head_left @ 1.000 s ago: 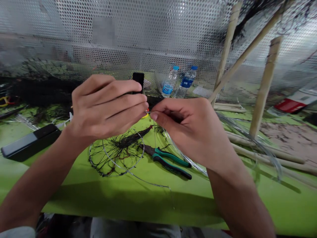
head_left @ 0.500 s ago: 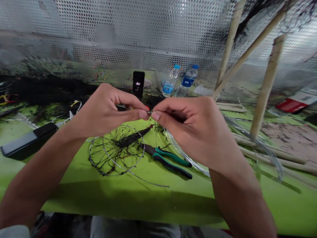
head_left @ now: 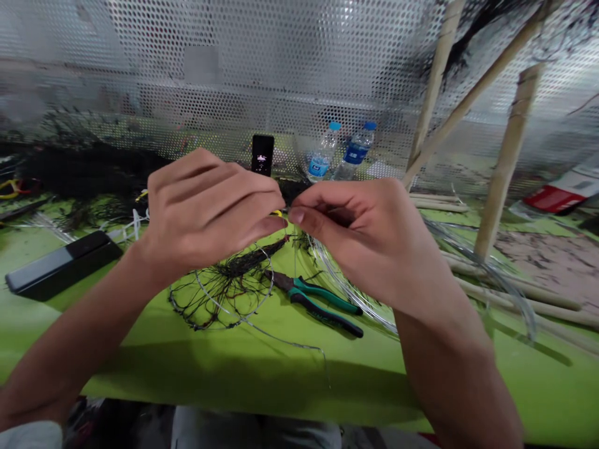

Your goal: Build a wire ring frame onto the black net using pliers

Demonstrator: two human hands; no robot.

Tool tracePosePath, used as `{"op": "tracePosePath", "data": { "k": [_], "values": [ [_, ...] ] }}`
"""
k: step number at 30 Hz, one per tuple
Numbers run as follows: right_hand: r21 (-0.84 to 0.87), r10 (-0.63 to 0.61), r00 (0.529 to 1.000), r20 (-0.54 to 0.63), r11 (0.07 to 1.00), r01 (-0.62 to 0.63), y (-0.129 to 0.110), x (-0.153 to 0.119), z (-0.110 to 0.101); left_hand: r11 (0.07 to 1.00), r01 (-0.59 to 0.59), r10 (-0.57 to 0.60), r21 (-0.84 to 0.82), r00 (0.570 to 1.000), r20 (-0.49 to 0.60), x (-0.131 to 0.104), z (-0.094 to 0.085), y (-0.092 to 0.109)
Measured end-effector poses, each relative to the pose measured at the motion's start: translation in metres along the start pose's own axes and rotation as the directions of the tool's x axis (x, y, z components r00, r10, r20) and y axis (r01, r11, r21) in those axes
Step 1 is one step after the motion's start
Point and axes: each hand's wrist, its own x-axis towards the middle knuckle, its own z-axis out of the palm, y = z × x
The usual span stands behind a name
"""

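Note:
My left hand (head_left: 215, 209) is closed, its back turned up and its fingertips pressed together close to the right fingertips. Thumb and forefinger of my right hand (head_left: 360, 231) pinch at the same spot, where a thin wire (head_left: 295, 255) hangs down. The held ends are mostly hidden by the fingers. Below the hands lies a round wire frame (head_left: 199, 327) with dark, root-like strands (head_left: 241, 265) gathered across it, and a loose wire tail runs to the right. Pliers (head_left: 322, 305) with green and black handles rest beside it, jaws near the strands.
A black box (head_left: 63, 265) lies at the left. Behind the hands stand a phone (head_left: 262, 153) and two water bottles (head_left: 321, 156) against a perforated metal screen (head_left: 262, 56). Coiled wire (head_left: 349, 284) and wooden poles (head_left: 508, 162) are on the right, above the green table (head_left: 224, 380).
My left hand has rolled over, from a thumb-and-finger pinch to its back facing up with the fingers folded together. My right hand has stayed nearly in place.

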Motion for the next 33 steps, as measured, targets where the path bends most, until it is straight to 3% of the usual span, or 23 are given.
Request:
{"op": "tracePosePath", "data": {
  "k": [2, 7, 14, 20, 23, 28, 30, 33],
  "values": [
    [0.015, 0.001, 1.0, -0.002, 1.0, -0.001, -0.001, -0.001, 0.0, 1.0, 0.0, 0.0, -0.031, 1.0, -0.012, 0.0, 0.0, -0.001],
    [0.016, 0.004, 1.0, -0.007, 1.0, -0.004, -0.002, -0.001, 0.001, 0.98, -0.179, 0.187, 0.085, 0.978, -0.089, 0.003, 0.003, -0.005],
    [0.011, 0.01, 1.0, -0.015, 1.0, -0.009, -0.001, 0.0, 0.0, 0.999, -0.037, 0.037, -0.014, 0.999, -0.028, -0.005, 0.006, -0.004],
    [-0.013, 0.003, 1.0, -0.028, 1.0, -0.003, 0.0, 0.0, 0.001, 0.997, -0.073, 0.074, 0.034, 0.997, -0.023, -0.003, 0.004, -0.001],
    [-0.031, -0.005, 0.999, -0.032, 1.0, 0.004, -0.001, -0.001, 0.001, 1.0, 0.002, -0.003, -0.019, 1.0, -0.022, -0.001, 0.005, 0.001],
    [-0.05, -0.013, 0.999, -0.031, 0.999, 0.012, -0.003, -0.002, 0.001, 0.955, 0.155, -0.15, -0.251, 0.988, 0.04, 0.002, 0.005, 0.003],
    [-0.054, -0.017, 0.999, -0.031, 0.998, 0.016, -0.005, -0.003, 0.001, 0.895, 0.28, -0.266, -0.348, 0.96, 0.089, 0.005, 0.003, 0.005],
    [-0.064, -0.033, 0.999, -0.027, 0.997, 0.032, -0.005, -0.003, 0.001, 0.716, 0.497, -0.448, -0.49, 0.865, 0.224, 0.009, 0.001, 0.005]
  ]
}}
